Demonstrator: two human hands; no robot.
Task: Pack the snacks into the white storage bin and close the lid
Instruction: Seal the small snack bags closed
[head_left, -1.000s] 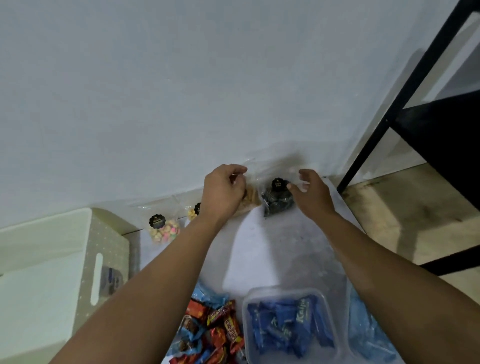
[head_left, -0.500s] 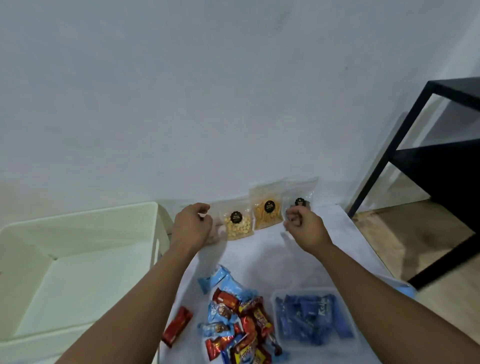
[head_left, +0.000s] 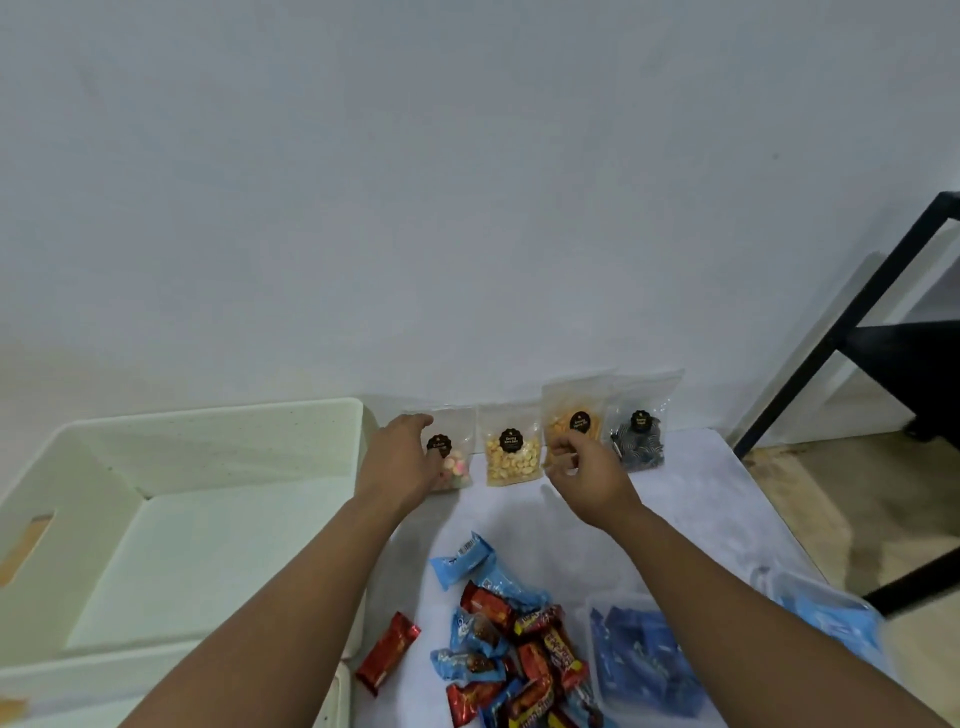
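Four clear snack bags lean against the wall just right of the white bin (head_left: 171, 499), which stands open. The left hand (head_left: 400, 462) grips the pink candy bag (head_left: 453, 457) nearest the bin, and the right hand (head_left: 587, 475) pinches the orange snack bag (head_left: 574, 421), third from the bin

open white bin (head_left: 171, 545), snack pouches (head_left: 509, 457) upright

white wall (head_left: 467, 208), black metal shelf frame (head_left: 852, 322)
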